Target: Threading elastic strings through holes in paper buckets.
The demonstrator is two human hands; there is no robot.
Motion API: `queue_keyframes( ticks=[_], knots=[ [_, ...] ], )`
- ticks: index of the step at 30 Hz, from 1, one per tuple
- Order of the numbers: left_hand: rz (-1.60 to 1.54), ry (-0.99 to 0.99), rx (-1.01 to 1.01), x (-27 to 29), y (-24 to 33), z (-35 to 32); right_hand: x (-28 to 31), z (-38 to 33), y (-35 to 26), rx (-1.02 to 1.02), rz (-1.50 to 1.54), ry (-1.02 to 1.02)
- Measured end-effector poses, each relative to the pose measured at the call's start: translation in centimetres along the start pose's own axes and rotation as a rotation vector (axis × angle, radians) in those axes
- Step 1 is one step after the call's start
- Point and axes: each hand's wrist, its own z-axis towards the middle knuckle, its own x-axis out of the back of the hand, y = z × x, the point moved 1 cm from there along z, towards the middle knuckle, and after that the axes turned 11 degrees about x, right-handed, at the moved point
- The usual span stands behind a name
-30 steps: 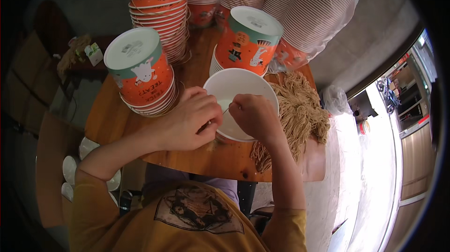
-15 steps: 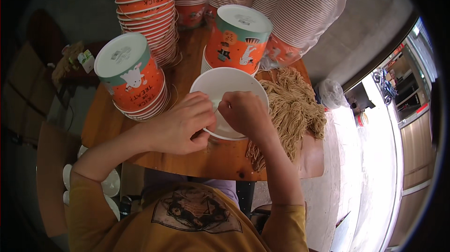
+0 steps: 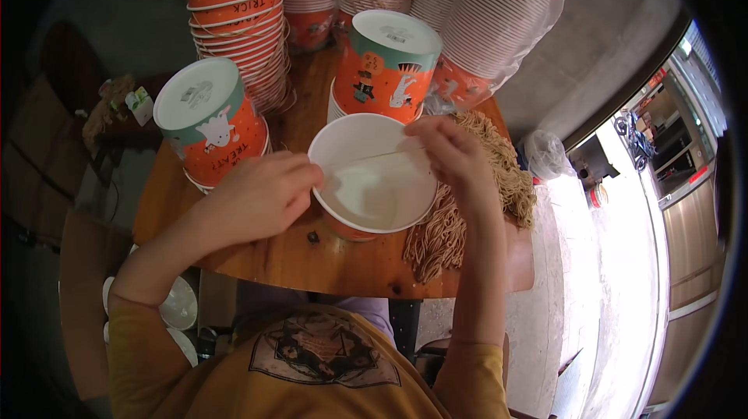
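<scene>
An orange paper bucket (image 3: 374, 201) with a white inside stands on the table in front of me, its open mouth up and tilted toward me. A thin tan string (image 3: 374, 157) runs almost straight across the mouth from the left rim to the right. My left hand (image 3: 265, 194) is closed at the left rim, fingertips pinching the bucket's edge where the string begins; the exact grip is partly hidden. Over the right rim, my right hand (image 3: 452, 152) is closed in a pinch on the string. A tan bundle of strings (image 3: 444, 240) lies beside and beneath my right wrist.
Upside-down orange buckets (image 3: 214, 134) stand at left, with a taller stack (image 3: 238, 37) behind them. Another inverted stack (image 3: 389, 72) sits just beyond the open bucket. Plastic-wrapped bucket stacks (image 3: 506, 14) line the back. The wooden table's (image 3: 312, 271) front edge is close to my body.
My hands have moved apart from over the bucket's mouth, left hand leftward and right hand to the upper right. The string now shows stretched across the opening.
</scene>
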Motion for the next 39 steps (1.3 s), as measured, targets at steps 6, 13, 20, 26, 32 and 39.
queue_keyframes(
  ticks=[6, 13, 20, 26, 32, 39],
  knots=[
    [-0.144, 0.008, 0.159, -0.8, -2.6, 2.2, 3.0, -2.0, 0.7, 0.03, 0.484, 0.075],
    [-0.169, 0.037, 0.123, -1.6, -4.8, 6.1, 2.9, -4.5, -0.3, 0.102, 0.897, 0.117],
    [-0.433, 0.15, 0.073, -0.9, 0.6, 6.2, -1.6, -5.3, -2.6, 0.051, 0.96, 0.139],
    [-1.275, -0.493, 0.264, -3.2, 7.4, 2.2, -4.0, -4.5, -3.5, 0.102, 1.005, 0.146],
    [-1.189, -0.508, 0.473, -1.4, 6.9, -1.1, -1.6, -5.2, -0.6, 0.137, 1.027, 0.276],
    [-1.031, -0.451, 0.475, -2.3, 5.2, -4.7, -0.3, -7.4, 6.2, 0.105, 0.681, 0.389]
  ],
)
